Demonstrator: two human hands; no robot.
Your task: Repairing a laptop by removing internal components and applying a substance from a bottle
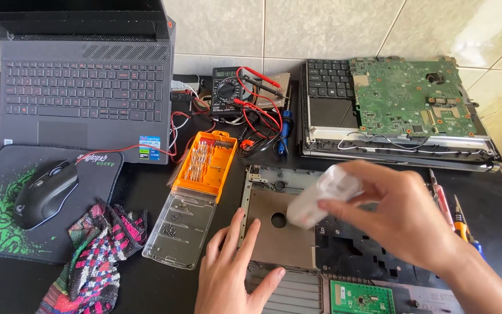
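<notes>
Screwdriver-bit case [204, 168] lies left of laptop chassis [280, 232].

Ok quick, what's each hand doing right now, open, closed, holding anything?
Left hand: open, flat on the laptop shell, holding nothing.
Right hand: closed around a small white plastic bottle, blurred, above the shell.

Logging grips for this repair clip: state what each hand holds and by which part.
Right hand pinches a blurred white plastic piece at its right end. Left hand holds nothing, resting flat on the laptop case.
</notes>
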